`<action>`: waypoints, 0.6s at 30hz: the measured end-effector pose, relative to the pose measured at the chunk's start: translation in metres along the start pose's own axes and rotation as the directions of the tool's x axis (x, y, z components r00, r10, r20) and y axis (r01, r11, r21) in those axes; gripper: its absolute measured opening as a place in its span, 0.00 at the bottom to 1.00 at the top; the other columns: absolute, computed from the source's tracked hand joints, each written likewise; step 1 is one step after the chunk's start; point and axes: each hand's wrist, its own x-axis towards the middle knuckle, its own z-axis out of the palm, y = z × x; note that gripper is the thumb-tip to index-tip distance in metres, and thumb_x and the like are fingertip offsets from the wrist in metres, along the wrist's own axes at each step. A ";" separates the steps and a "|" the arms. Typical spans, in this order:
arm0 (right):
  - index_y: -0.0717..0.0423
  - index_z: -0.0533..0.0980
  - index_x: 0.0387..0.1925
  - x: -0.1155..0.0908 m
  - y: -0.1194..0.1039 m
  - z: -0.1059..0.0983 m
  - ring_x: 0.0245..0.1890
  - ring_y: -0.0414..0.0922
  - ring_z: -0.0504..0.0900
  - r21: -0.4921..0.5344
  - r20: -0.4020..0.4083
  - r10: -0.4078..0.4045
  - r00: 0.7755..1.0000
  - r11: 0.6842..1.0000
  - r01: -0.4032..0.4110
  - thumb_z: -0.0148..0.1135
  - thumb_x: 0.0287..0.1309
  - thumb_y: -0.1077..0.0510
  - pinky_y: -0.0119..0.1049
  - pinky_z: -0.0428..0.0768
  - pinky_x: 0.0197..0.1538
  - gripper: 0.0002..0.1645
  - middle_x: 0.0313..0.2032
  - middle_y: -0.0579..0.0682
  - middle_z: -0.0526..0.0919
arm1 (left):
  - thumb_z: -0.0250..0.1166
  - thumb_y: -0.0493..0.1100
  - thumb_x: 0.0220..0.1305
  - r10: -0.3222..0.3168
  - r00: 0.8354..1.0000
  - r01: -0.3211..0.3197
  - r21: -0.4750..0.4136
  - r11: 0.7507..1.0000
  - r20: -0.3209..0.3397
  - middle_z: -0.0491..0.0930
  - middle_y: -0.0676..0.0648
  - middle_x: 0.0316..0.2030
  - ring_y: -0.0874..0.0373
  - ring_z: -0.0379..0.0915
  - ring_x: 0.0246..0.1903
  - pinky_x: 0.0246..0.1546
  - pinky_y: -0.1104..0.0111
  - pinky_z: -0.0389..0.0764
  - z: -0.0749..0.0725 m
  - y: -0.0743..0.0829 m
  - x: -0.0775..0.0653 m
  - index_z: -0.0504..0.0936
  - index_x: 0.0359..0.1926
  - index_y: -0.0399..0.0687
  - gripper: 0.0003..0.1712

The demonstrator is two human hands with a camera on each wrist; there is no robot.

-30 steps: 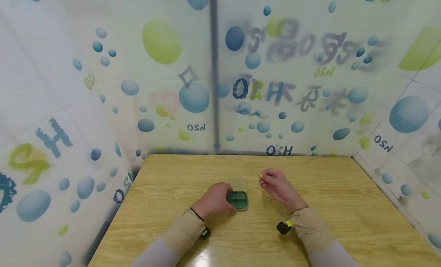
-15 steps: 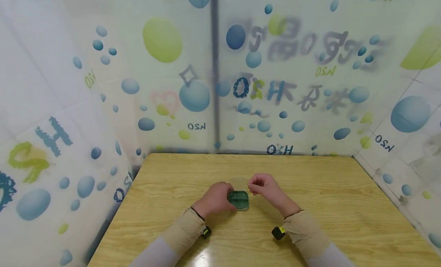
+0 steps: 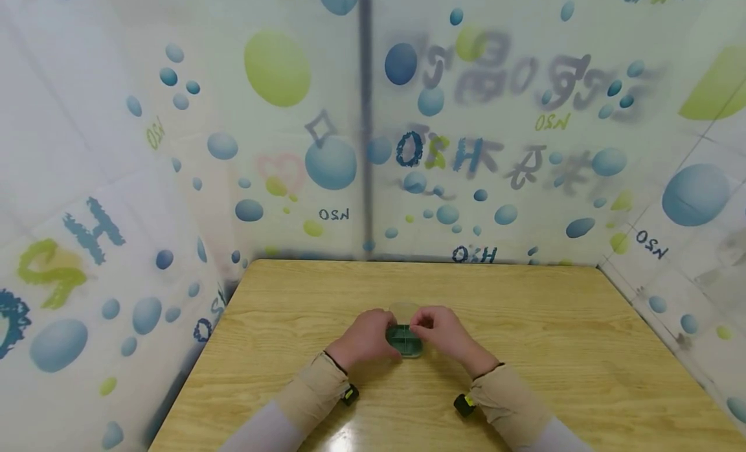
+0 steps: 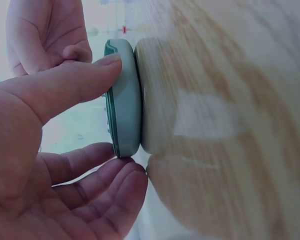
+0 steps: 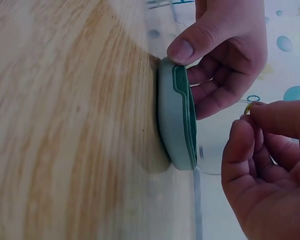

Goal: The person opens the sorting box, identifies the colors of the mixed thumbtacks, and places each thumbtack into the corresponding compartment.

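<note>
A small green pill box (image 3: pixel 402 350) with a divided inside sits on the table, its clear lid (image 3: pixel 401 307) swung up at the far side. My left hand (image 3: pixel 367 339) grips the box from the left, thumb on the near side and fingers at the far side. Over the box's right part hovers my right hand (image 3: pixel 445 333), pinching a tiny yellow capsule (image 5: pixel 248 108) between thumb and forefinger. In the right wrist view the capsule is mostly covered by the fingertips and stands apart from the box wall (image 5: pixel 176 120). What lies in the compartments cannot be made out.
The wooden table (image 3: pixel 303 290) stretches around both hands. Behind it stands a curtain (image 3: pixel 280 135) printed with blue and green bubbles. Black wrist cameras (image 3: pixel 464 405) hang under both wrists.
My right hand has come left and toward me with the capsule, from beside the box to above its right part. My left hand keeps its hold. The small pills seen earlier on the table are now hidden.
</note>
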 end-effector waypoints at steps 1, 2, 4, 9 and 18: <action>0.55 0.86 0.38 0.000 0.000 0.001 0.30 0.39 0.79 -0.012 -0.004 -0.001 1.000 1.000 0.000 0.67 0.72 0.61 0.32 0.81 0.35 0.05 0.33 0.48 0.86 | 0.87 0.51 0.49 0.001 1.000 -0.001 0.001 1.000 0.003 0.85 0.49 0.40 0.62 0.75 0.35 0.39 0.69 0.79 0.000 0.000 0.000 0.86 0.49 0.44 0.30; 0.55 0.86 0.38 0.000 -0.001 0.001 0.30 0.38 0.79 -0.027 -0.009 -0.004 1.000 1.000 0.004 0.67 0.72 0.61 0.32 0.81 0.35 0.05 0.33 0.47 0.86 | 0.87 0.51 0.49 0.004 1.000 -0.004 0.003 1.000 0.005 0.85 0.49 0.40 0.62 0.75 0.35 0.40 0.68 0.79 0.000 0.000 0.000 0.86 0.49 0.44 0.30; 0.55 0.86 0.37 0.000 -0.001 0.003 0.31 0.38 0.80 -0.050 -0.015 -0.005 1.000 0.999 0.005 0.67 0.72 0.62 0.32 0.81 0.36 0.05 0.33 0.46 0.86 | 0.87 0.52 0.49 0.007 1.000 -0.007 0.010 1.000 0.011 0.85 0.49 0.41 0.62 0.76 0.36 0.40 0.68 0.80 0.000 0.000 0.000 0.86 0.50 0.45 0.30; 0.54 0.86 0.35 0.000 -0.004 0.007 0.32 0.37 0.80 -0.105 -0.045 0.006 0.999 0.994 -0.010 0.69 0.70 0.63 0.31 0.81 0.38 0.05 0.32 0.45 0.86 | 0.87 0.52 0.49 0.005 1.000 -0.005 0.018 1.000 0.019 0.84 0.49 0.42 0.61 0.76 0.37 0.41 0.68 0.80 0.001 -0.001 0.001 0.86 0.50 0.44 0.31; 0.52 0.84 0.32 -0.001 -0.010 0.018 0.32 0.38 0.79 -0.151 -0.111 0.044 0.993 0.987 -0.060 0.71 0.66 0.65 0.30 0.79 0.36 0.07 0.30 0.44 0.85 | 0.88 0.51 0.48 0.009 1.000 -0.009 0.049 0.999 0.010 0.85 0.47 0.41 0.59 0.77 0.36 0.41 0.68 0.80 0.000 0.006 0.001 0.87 0.50 0.41 0.31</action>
